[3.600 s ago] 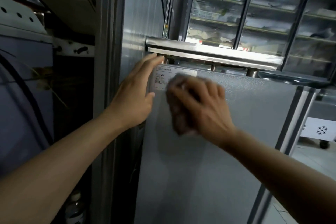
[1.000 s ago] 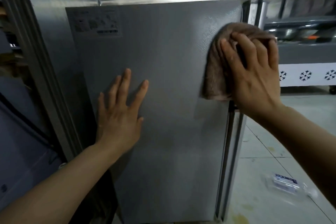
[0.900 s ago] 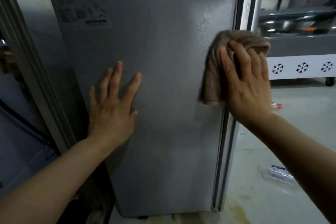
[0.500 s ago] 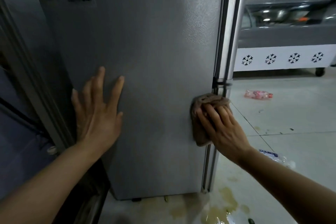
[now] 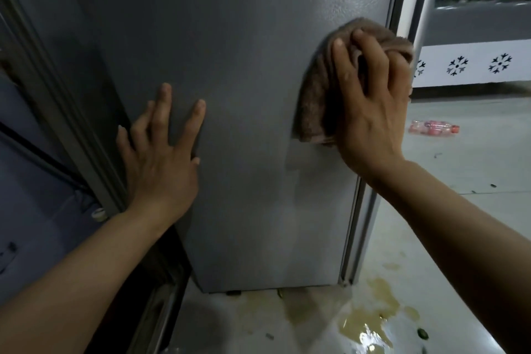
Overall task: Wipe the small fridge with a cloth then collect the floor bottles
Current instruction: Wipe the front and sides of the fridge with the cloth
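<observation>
Floor (image 5: 465, 169): pale, smooth, glossy, crossed by thin tile joints; yellowish puddle (image 5: 370, 316) spread just in front of the fridge's lower right corner, with small dark specks nearby. Background right: white panel (image 5: 488, 64) printed with black snowflake marks, beneath a blurred display case of glass and metal. Left: grey metal frame (image 5: 57, 100) running diagonally, just beside the fridge.

Fridge (image 5: 244, 66): tall flat grey side panel, finely pebbled and matt, bounded on the right by a pale vertical trim strip; base raised slightly off the floor on small dark feet.

Cloth (image 5: 316, 95): brown terry, soft and bunched into folds, pressed against the panel near its right edge, upper half of the view.

Right hand (image 5: 370, 112): laid over the cloth, fingers spread and somewhat bent into the folds, pressing it flat to the panel; upper fold of the cloth bulging over the fingertips.

Left hand (image 5: 161, 158): open, fingers straight and splayed, palm flat on the panel near its left edge, holding nothing; well apart from the cloth.

Bottle (image 5: 434, 127): clear plastic, pink label, lying on its side on the floor, right of the fridge, behind the right hand.
</observation>
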A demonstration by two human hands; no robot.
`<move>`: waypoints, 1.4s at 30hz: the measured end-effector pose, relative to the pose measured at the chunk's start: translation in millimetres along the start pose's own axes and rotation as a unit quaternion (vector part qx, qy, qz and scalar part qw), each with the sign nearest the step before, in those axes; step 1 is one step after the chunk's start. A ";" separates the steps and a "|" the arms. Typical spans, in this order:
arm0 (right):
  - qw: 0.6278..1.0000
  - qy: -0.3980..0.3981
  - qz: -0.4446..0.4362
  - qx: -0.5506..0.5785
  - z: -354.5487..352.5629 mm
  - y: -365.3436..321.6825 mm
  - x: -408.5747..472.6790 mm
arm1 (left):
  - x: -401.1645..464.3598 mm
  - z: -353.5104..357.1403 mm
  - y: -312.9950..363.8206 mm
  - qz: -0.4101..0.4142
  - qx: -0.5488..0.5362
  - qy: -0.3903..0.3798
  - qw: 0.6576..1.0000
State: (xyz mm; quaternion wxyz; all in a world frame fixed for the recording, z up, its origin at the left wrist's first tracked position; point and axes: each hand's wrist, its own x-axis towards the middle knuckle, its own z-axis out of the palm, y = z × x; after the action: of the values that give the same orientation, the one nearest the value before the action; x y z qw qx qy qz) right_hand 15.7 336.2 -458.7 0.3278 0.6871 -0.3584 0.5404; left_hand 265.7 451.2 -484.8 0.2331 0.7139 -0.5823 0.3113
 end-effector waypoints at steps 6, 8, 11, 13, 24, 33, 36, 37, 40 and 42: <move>0.970 -0.163 -0.179 -0.009 2.8 -20.1 -68.9 | 0.2 1.6 -0.1 0.002 -0.010 0.012 1.000; 0.928 -0.233 -0.285 -0.047 1.4 -19.8 -90.8 | 0.1 0.7 -0.5 0.006 -0.011 0.013 1.000; 0.901 -0.245 -0.352 -0.064 -0.7 -18.8 -75.9 | 0.4 -2.3 -1.5 0.007 -0.016 0.010 1.000; 0.923 -0.196 -0.329 -0.035 -1.4 -22.2 -43.1 | 0.5 -4.2 -3.9 0.020 -0.018 0.013 1.000; 0.947 -0.163 -0.274 0.037 23.7 -93.8 -49.4 | -7.1 0.7 -37.3 -0.003 -0.034 0.017 0.999; 0.982 -0.037 -0.181 0.023 27.1 -101.2 30.4 | -6.5 -3.7 -44.9 0.018 -0.044 0.007 0.999; 0.986 -0.059 -0.157 0.018 30.2 -112.2 18.6 | -6.1 -6.3 -55.6 0.046 -0.019 -0.028 0.998; 0.979 -0.084 -0.183 0.027 30.3 -114.5 6.2 | -6.8 -7.2 -60.1 0.054 -0.006 -0.040 0.998; 0.935 -0.175 -0.308 0.026 27.3 -118.1 -24.7 | -12.5 -10.4 -70.1 0.071 -0.016 -0.062 0.995; 0.912 -0.199 -0.358 0.000 25.0 -120.8 -26.8 | -17.8 -13.0 -75.2 0.080 -0.046 -0.055 0.994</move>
State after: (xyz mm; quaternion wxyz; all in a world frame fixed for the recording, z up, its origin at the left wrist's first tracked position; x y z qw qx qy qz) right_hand 126.4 382.7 -497.6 0.4212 0.8625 -0.1463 0.2394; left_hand 334.6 488.5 -486.2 0.2075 0.6699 -0.6628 0.2625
